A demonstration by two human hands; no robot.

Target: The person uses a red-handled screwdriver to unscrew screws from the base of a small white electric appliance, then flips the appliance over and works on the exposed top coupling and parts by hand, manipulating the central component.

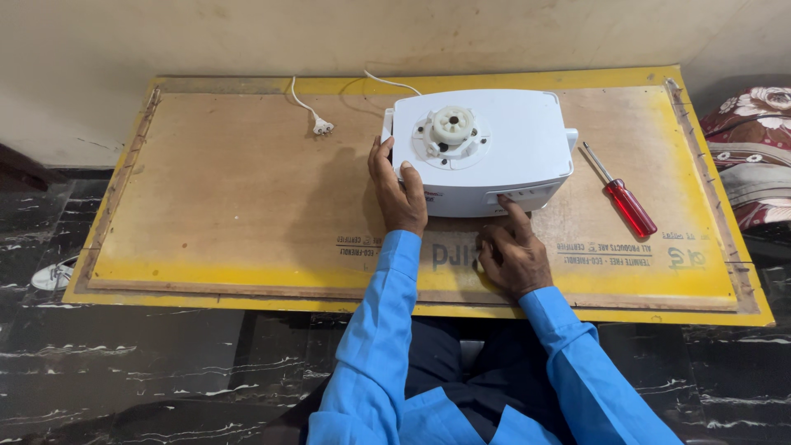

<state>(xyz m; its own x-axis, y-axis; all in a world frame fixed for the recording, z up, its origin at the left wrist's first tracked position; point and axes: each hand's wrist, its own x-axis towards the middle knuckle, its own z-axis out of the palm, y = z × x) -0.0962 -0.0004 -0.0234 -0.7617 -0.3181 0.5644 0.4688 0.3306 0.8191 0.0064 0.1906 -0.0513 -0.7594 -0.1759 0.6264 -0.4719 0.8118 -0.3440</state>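
A white mixer-grinder base with a cream drive coupling on top stands at the back middle of a plywood board. My left hand rests flat against its left side, fingers spread upward, steadying it. My right hand lies in front of the base, index finger stretched out and touching the front panel by the buttons, the other fingers curled. Both arms wear blue sleeves.
A red-handled screwdriver lies right of the base. The white power cord and plug trail to the left behind it. The board has yellow edges and sits over a dark marble floor. A floral cushion is at far right, a shoe at far left.
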